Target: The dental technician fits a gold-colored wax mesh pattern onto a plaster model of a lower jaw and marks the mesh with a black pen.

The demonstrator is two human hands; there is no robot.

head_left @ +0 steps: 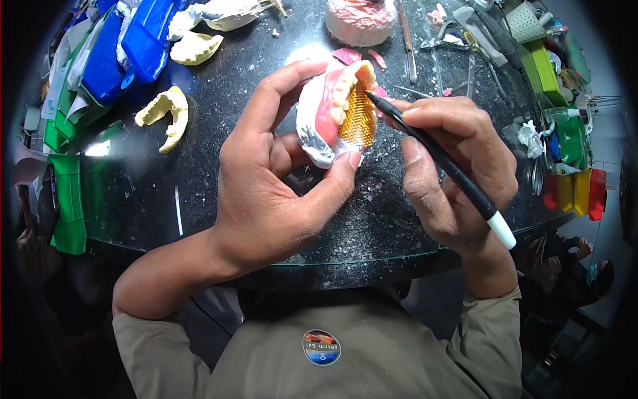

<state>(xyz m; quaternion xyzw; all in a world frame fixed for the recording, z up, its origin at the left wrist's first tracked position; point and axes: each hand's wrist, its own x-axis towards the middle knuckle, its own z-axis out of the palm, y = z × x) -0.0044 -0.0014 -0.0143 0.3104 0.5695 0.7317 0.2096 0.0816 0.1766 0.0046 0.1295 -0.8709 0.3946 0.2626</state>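
Note:
My left hand point(269, 176) is closed around a dental model point(312, 126), its white plaster base against the palm and thumb. The model carries pink wax gums point(327, 110), a row of cream teeth point(340, 100) and a gold mesh plate point(359, 120) across its inner side. It is tilted so that the mesh faces right. In my right hand point(465, 156) is a black pen-shaped tool point(448, 166) with a white end cap, gripped between thumb and fingers. Its pointed tip is at the upper edge of the mesh; whether it touches cannot be told.
Yellowish plaster casts point(169, 116) lie at the left of the black table point(219, 206). Blue bins point(143, 43) stand behind them. A pink-and-white round mould point(361, 23) sits at the back, beside a thin carving knife point(407, 43). Scissors point(475, 43) lie among loose tools at right.

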